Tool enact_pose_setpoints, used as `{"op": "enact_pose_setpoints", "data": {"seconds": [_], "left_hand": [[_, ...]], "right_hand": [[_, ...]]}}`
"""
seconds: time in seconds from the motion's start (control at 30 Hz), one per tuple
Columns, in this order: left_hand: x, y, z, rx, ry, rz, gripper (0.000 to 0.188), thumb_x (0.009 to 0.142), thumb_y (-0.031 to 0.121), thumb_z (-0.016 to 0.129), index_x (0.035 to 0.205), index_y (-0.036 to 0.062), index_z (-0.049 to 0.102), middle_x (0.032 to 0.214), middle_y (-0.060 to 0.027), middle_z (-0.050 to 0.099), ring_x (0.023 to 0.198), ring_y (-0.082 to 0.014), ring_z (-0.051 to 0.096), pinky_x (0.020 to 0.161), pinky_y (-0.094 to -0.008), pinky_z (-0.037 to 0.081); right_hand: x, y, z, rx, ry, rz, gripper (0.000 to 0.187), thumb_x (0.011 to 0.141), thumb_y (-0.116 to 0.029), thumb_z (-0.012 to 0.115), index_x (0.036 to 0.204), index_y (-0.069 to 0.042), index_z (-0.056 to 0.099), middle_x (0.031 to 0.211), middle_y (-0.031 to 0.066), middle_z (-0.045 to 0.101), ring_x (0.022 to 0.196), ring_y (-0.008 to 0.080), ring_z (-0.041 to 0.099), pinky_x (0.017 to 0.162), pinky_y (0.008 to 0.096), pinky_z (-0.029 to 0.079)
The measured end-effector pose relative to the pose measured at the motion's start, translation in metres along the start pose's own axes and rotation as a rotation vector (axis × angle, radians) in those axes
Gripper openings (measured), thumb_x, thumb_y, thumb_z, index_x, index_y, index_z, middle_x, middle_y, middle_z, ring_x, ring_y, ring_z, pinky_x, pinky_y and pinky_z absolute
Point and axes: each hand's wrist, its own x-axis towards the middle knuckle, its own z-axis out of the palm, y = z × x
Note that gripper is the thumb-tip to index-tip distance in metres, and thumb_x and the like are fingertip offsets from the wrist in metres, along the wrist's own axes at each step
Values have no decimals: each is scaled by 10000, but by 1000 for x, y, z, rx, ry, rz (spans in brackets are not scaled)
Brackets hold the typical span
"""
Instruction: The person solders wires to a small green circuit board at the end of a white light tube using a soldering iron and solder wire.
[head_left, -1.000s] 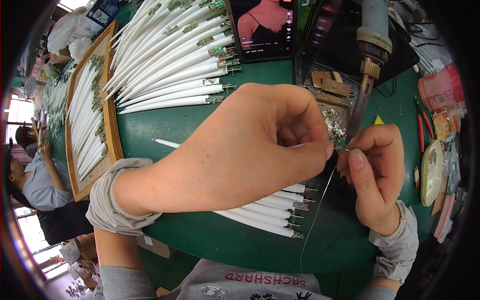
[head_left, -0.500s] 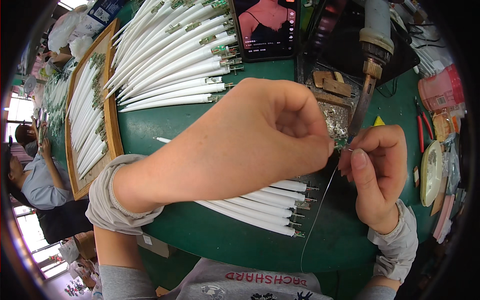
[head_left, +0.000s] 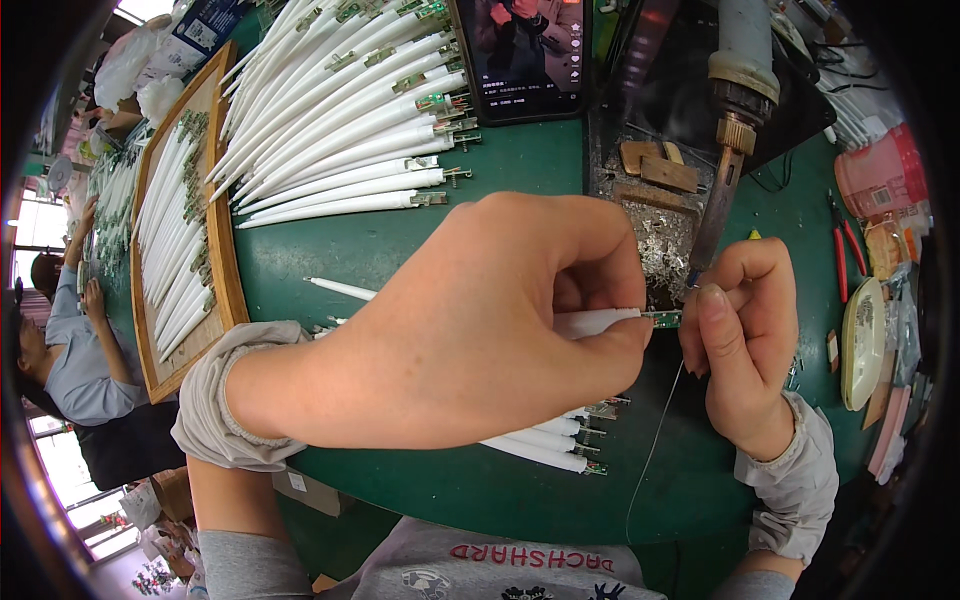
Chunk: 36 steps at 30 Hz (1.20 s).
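Note:
My left hand is closed in a pinch round a white tapered stick, which points right. A small green circuit board pokes out of its end, just past my left fingertips. Close by on the right, my right hand pinches a thin solder wire between thumb and forefinger; the wire trails down toward my lap. Above both hands a soldering iron points downward, its tip beside my right forefinger. Most of the stick is hidden behind my left hand.
Many white sticks with board ends lie at the back left, beside a wooden tray holding more. Others lie below my left hand. A phone, a solder-littered metal holder, red pliers and a dish surround the work. A co-worker sits far left.
My left hand has moved slightly down and left, carrying the stick's board end below the iron tip and showing more of it. My right hand has shifted a little left with the wire.

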Motion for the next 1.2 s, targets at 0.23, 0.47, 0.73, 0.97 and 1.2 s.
{"op": "enact_pose_setpoints", "data": {"seconds": [0.23,0.47,0.73,0.97,1.2], "left_hand": [[-3,0,2,58,2,58,90,782,-7,675,824,8,596,813,9,563,750,-37,522,615,-181,450],[-2,-2,3,64,4,75,91,781,-5,677,818,1,594,811,4,564,744,-39,519,605,-183,450],[-6,-9,10,198,-56,105,108,773,13,687,838,13,600,771,-29,571,700,-103,553,582,-246,471],[-7,-39,9,675,63,614,213,691,81,730,834,53,575,823,-87,535,784,-286,530,686,-356,448],[-13,-32,-31,1623,444,198,92,706,54,608,774,47,547,804,-79,496,797,-243,523,690,-335,471]], "right_hand": [[0,-1,2,-20,2,15,123,958,-66,481,990,-3,380,678,25,495,529,47,438,494,186,343],[1,0,1,-37,-1,-2,122,959,-66,483,986,2,385,682,23,496,541,44,435,504,188,338],[-1,2,0,-31,2,-15,124,955,-67,495,971,5,395,656,18,501,551,43,440,514,187,344],[-4,3,2,-51,5,3,120,953,-70,503,960,2,407,648,27,525,553,50,464,522,190,362],[-3,5,1,-73,6,14,116,942,-67,526,940,-1,430,614,21,526,543,51,476,511,197,364]]}}
